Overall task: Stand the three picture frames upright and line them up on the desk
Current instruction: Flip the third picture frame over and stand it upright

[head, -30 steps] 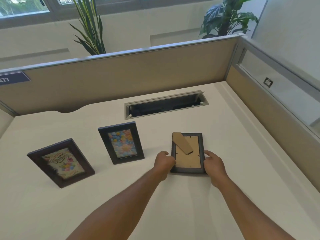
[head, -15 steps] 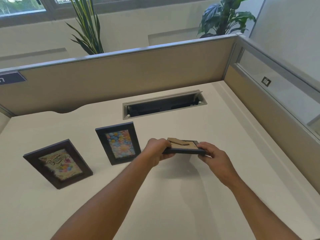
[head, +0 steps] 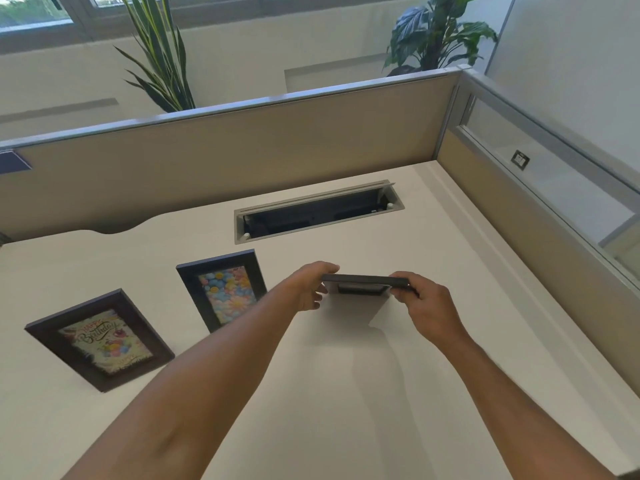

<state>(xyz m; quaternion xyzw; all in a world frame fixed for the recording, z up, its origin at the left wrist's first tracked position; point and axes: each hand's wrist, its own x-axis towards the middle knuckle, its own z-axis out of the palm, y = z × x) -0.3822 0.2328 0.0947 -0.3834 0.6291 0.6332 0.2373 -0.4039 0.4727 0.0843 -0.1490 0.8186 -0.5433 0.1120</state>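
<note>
Head view: both hands hold the third frame (head: 365,282) in the air above the desk (head: 346,393), clear of the surface, over the middle part and toward the right edge. The left hand (head: 306,285) is closed on its left end and the right hand (head: 427,303) on its right end, so the frame lies between them. It is seen nearly edge-on: its long axis runs left to right, roughly parallel to the back edge of the desk, and its face is almost horizontal. I cannot tell if the stand at the back is folded out, because only the thin dark edge and a small part under it show.

The flower frame (head: 221,291) stands upright to the left, near the left hand, and the birthday frame (head: 100,339) stands further toward the left edge and a little nearer the front edge. The cable slot (head: 318,211) lies behind, near the back edge.

In my judgement, the coming move depends on turning the held frame up from flat to upright, then setting it down right of the flower frame, in the same line. The left hand is the nearer one to that neighbour.
</note>
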